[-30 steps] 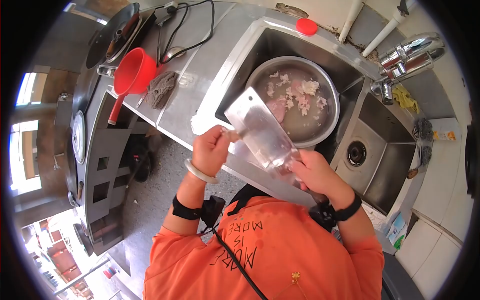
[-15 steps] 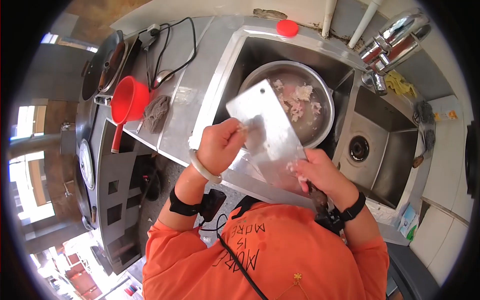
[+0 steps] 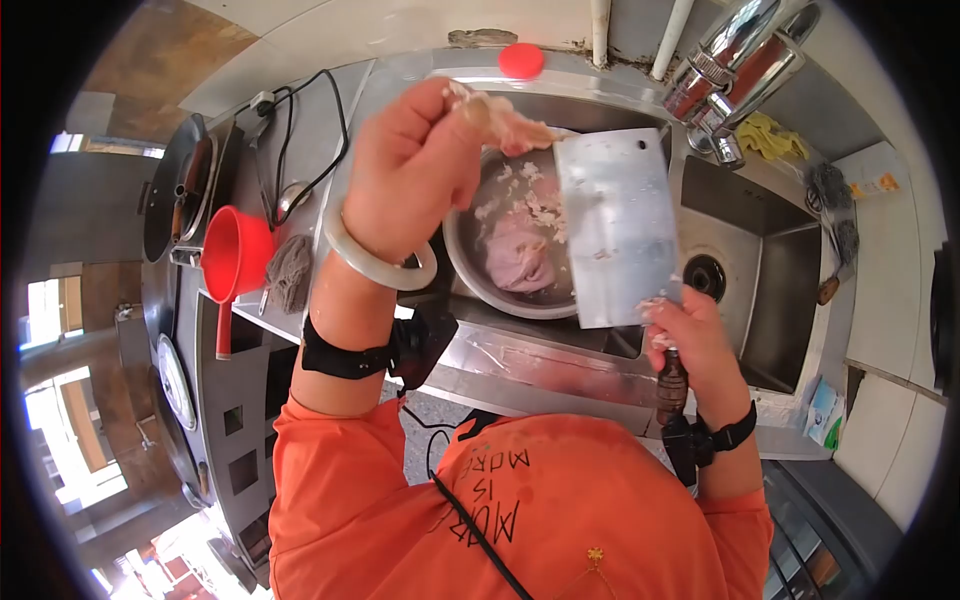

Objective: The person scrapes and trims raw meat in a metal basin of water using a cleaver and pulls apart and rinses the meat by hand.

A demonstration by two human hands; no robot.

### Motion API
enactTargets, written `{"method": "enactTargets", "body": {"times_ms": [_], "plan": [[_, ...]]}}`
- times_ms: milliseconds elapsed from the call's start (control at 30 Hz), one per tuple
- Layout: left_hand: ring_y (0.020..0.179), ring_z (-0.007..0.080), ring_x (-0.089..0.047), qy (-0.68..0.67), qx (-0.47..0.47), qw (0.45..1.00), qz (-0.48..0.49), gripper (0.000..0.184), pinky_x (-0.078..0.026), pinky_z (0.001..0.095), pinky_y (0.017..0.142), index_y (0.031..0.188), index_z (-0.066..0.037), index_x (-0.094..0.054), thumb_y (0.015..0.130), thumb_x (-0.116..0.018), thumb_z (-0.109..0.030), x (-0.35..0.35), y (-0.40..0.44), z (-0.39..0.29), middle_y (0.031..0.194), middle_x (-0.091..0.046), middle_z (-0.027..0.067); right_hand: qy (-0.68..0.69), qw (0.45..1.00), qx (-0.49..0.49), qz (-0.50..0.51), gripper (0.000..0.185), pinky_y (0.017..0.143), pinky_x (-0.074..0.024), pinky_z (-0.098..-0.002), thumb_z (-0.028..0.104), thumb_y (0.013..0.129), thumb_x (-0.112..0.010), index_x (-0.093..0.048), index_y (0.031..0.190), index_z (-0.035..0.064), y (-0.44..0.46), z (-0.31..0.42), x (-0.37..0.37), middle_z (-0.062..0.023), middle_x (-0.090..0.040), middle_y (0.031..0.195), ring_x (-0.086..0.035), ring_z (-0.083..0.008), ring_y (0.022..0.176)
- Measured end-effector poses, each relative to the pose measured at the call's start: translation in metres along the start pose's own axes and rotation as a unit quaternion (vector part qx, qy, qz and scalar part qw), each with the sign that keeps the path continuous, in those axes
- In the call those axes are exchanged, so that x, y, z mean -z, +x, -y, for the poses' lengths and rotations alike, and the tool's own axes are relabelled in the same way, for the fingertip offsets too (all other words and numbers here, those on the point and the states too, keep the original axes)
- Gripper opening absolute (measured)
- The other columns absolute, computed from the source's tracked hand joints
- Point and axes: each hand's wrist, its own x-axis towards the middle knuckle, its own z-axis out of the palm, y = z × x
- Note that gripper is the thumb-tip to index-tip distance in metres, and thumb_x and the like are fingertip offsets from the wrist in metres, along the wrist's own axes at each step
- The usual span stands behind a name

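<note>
Probably cutting: left hand (image 3: 415, 160) pinches pink scrap (image 3: 512, 130), basin (image 3: 522, 307) 11 o'clock; right hand (image 3: 692, 335) grips cleaver (image 3: 620, 235), 3 o'clock; next stroke needs steadiness.

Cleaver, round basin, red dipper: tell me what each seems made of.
Cleaver: metal, likely steel, smooth with bright reflections; its handle is dark brown, possibly wood, though plastic can't be ruled out.
Basin: probably stainless steel, judging by the grey, softly shiny rim.
Dipper: apparently plastic, given the even, bright red colour.
</note>
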Motion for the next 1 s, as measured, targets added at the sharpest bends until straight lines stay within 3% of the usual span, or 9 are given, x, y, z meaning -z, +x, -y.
{"method": "enactTargets", "body": {"times_ms": [100,233,333,400,500,633,767,867,1000], "plan": [[0.054,0.0047,-0.052,0.105,-0.07,0.991,0.039,0.015,-0.034,0.018,0.041,0.075,-0.001,-0.054,0.087,-0.047,-0.007,0.005,0.022,0.014,0.077,-0.065,0.0069,0.008,0.998,0.026,-0.054,0.011,0.039,-0.0368,-0.0236,0.009,0.082,-0.049,-0.053,0.087,0.0,-0.009,-0.004,0.015,-0.0012,-0.046,0.055,-0.044,-0.0105,0.04],[0.056,0.0123,-0.056,0.297,0.12,0.947,0.005,0.014,-0.043,0.0245,0.048,0.078,-0.001,-0.056,0.083,-0.053,-0.013,0.01,0.035,0.094,0.076,-0.066,0.0096,0.013,0.992,-0.011,-0.122,0.011,0.042,-0.0375,-0.0244,0.009,0.081,-0.053,-0.054,0.083,-0.0021,-0.023,-0.023,0.023,-0.0025,-0.048,0.059,-0.046,-0.0107,0.043],[0.083,0.0225,-0.061,0.435,0.217,0.873,0.042,0.023,-0.047,0.0316,0.073,0.092,-0.001,-0.061,0.082,-0.055,-0.021,0.035,0.045,0.191,0.089,-0.064,0.0159,-0.025,0.991,-0.031,-0.125,0.012,0.041,-0.0382,-0.0229,0.008,0.081,-0.051,-0.056,0.084,-0.002,-0.029,-0.035,0.025,-0.0033,-0.052,0.059,-0.049,-0.0103,0.044],[0.09,0.0373,-0.059,0.508,0.085,0.856,0.048,0.032,-0.047,0.0399,0.08,0.107,-0.004,-0.053,0.078,-0.054,-0.018,0.052,0.043,0.267,0.095,-0.063,0.0188,-0.025,0.991,-0.033,-0.129,0.012,0.041,-0.0381,-0.0233,0.007,0.081,-0.052,-0.056,0.086,-0.0023,-0.029,-0.038,0.026,-0.0029,-0.051,0.059,-0.048,-0.0101,0.044],[0.103,0.0347,-0.056,0.531,0.204,0.821,0.052,0.042,-0.044,0.0395,0.088,0.118,-0.005,-0.047,0.079,-0.052,-0.017,0.039,0.033,0.311,0.102,-0.061,0.0211,-0.022,0.988,-0.041,-0.148,0.012,0.042,-0.0381,-0.0236,0.006,0.081,-0.054,-0.057,0.088,-0.0025,-0.027,-0.039,0.025,-0.0023,-0.05,0.059,-0.047,-0.0098,0.045],[0.103,0.0354,-0.056,0.519,0.33,0.736,0.284,0.041,-0.044,0.0392,0.089,0.115,-0.004,-0.05,0.079,-0.058,-0.023,-0.032,0.002,0.272,0.111,-0.057,0.0219,-0.008,0.981,-0.068,-0.179,0.011,0.042,-0.0383,-0.0238,0.006,0.081,-0.054,-0.056,0.087,-0.0027,-0.022,-0.039,0.022,-0.0023,-0.05,0.059,-0.047,-0.0098,0.045],[0.102,0.0322,-0.058,0.558,0.338,0.757,-0.005,0.04,-0.048,0.0364,0.085,0.106,-0.006,-0.055,0.072,-0.066,-0.024,-0.036,0.006,0.294,0.107,-0.059,0.0184,-0.012,0.981,-0.077,-0.178,0.01,0.042,-0.0387,-0.0241,0.006,0.081,-0.055,-0.056,0.086,-0.0027,-0.02,-0.041,0.025,-0.0025,-0.05,0.059,-0.047,-0.0096,0.045],[0.097,0.0302,-0.059,0.613,0.192,0.692,0.329,0.035,-0.049,0.0345,0.08,0.105,-0.006,-0.056,0.076,-0.063,-0.023,0.003,0.037,0.317,0.103,-0.06,0.0165,-0.014,0.981,-0.072,-0.181,0.009,0.042,-0.0388,-0.0241,0.005,0.081,-0.055,-0.055,0.085,-0.0029,-0.017,-0.043,0.028,-0.0026,-0.05,0.059,-0.047,-0.0093,0.045],[0.083,0.0269,-0.059,0.138,0.373,0.916,0.052,0.034,-0.048,0.0346,0.073,0.105,-0.003,-0.054,0.084,-0.05,-0.031,0.029,0.048,0.305,0.103,-0.059,0.0144,-0.019,0.982,-0.058,-0.18,0.01,0.042,-0.0385,-0.024,0.005,0.081,-0.053,-0.056,0.088,-0.003,-0.01,-0.043,0.027,-0.0024,-0.051,0.059,-0.047,-0.0089,0.045]]}}
